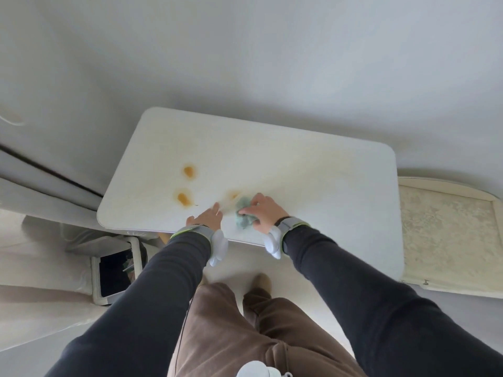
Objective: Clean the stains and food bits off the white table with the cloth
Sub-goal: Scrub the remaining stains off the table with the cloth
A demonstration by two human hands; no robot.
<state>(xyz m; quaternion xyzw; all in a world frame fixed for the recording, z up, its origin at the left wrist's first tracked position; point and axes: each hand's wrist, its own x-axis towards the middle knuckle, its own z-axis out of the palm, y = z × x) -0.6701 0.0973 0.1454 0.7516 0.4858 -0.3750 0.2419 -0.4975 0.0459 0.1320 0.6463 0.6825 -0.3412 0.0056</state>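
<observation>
The white table [313,172] fills the middle of the head view. Two orange stains lie on its left half, one farther back [188,171] and one nearer [183,198]. A fainter orange smear [233,195] shows just left of the cloth. My right hand [265,212] grips a crumpled green-grey cloth [243,210] and presses it on the tabletop near the front edge. My left hand [208,217] lies flat on the table beside the cloth, fingers straight and pointing away from me.
A white bin [115,270] with a dark opening stands on the floor under the table's left front corner. A cream patterned panel [446,235] adjoins the table's right side. My legs and shoes are below the front edge.
</observation>
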